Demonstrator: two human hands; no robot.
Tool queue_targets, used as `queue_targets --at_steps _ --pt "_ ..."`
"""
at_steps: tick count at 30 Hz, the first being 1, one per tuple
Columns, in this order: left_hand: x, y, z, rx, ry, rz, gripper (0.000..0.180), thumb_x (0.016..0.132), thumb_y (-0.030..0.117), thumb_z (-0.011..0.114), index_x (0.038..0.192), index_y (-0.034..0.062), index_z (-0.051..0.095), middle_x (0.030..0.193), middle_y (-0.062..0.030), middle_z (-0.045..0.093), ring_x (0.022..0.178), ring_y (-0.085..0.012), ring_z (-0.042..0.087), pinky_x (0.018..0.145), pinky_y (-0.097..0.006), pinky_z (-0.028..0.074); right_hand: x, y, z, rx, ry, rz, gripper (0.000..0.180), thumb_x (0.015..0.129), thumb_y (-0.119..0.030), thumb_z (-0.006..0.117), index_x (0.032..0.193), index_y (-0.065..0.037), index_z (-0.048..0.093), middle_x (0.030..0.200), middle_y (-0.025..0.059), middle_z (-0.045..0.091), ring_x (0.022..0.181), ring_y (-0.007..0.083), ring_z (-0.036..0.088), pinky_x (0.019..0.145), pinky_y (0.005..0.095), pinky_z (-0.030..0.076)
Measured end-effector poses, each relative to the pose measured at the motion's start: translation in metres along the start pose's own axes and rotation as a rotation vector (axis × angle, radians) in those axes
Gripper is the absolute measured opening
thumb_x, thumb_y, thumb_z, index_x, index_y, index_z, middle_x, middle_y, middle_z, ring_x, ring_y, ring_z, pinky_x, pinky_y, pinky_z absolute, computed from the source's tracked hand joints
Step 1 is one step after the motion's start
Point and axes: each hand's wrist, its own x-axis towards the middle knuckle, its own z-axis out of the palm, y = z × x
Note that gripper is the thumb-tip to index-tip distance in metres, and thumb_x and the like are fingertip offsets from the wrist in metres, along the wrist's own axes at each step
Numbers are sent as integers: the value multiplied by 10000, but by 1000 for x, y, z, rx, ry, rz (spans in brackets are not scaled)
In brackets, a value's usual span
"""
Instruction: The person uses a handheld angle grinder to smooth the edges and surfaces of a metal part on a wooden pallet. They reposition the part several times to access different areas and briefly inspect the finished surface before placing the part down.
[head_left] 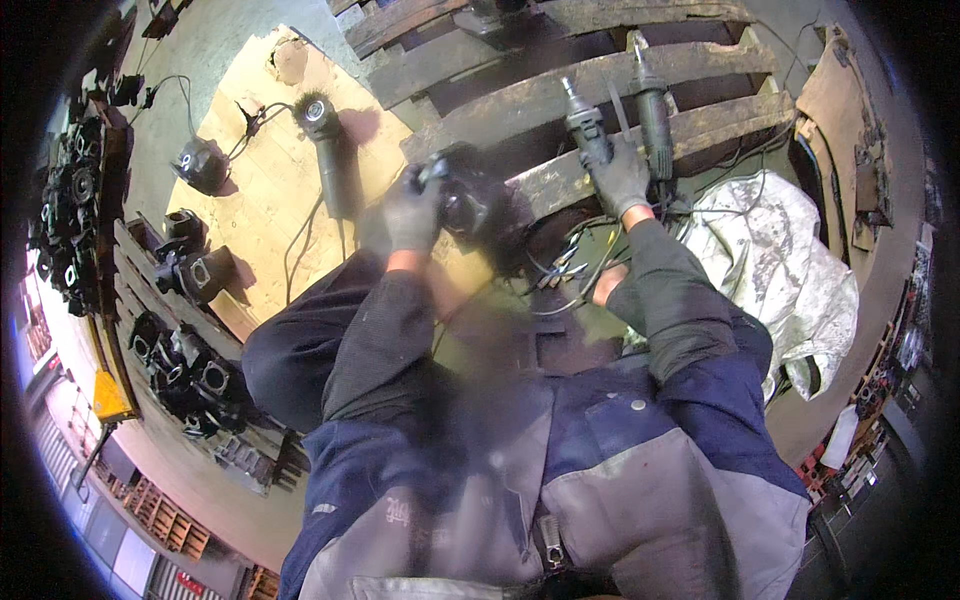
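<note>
My gloved left hand (412,212) is closed on the upper left of a dark, bulky metal part (470,200), which rests in front of me by the edge of the pallet. A smudge blurs that part, so its details are unclear. My gloved right hand (622,175) is wrapped round a grey straight grinder (587,125), its narrow metal tip pointing away from me. Just right of that hand, a second straight grinder (653,125) lies on the wooden pallet (560,75). Loose cables and bare wires (565,268) lie between my arms.
An angle grinder (335,165) lies on a plywood board (245,120) at the left, near a dark metal housing (200,165). Several castings (185,375) sit farther left, with more stacked (72,200) at the rim. A dirty white sack (780,270) lies at the right beside cables.
</note>
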Motion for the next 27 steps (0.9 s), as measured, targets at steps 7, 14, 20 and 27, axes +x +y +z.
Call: queue_targets --at_steps 7,14,20,27 --pt "-12 -76 -24 -579 -327 -121 322 941 179 777 1185 -26 735 973 -58 742 846 -112 636 756 -303 524 -9 -13 -20 10 -5 -13 723 855 -544 751 1426 -132 590 1288 245 681 1182 456 653 1006 532 521" --pt "-9 -91 -41 -252 -359 -185 171 893 49 765 1052 -12 745 898 -38 737 763 -116 644 679 -289 527 -20 -70 -111 205 -3 -307 698 888 -446 771 1464 -110 568 1271 201 693 1194 415 648 1049 505 503" --pt "1 -112 -36 49 -531 -98 287 856 191 793 1060 -5 746 882 -33 723 772 -145 645 683 -308 512 -64 -109 -231 197 30 -530 590 889 -428 776 1383 -132 646 1160 176 741 1083 379 714 965 461 556" --pt "-23 -62 -13 362 -495 38 328 880 286 754 1020 -11 757 844 -110 749 783 -220 692 722 -369 530 -94 -101 -264 466 -43 -254 541 927 -276 797 1409 -76 655 1206 135 752 1060 183 737 943 348 575"
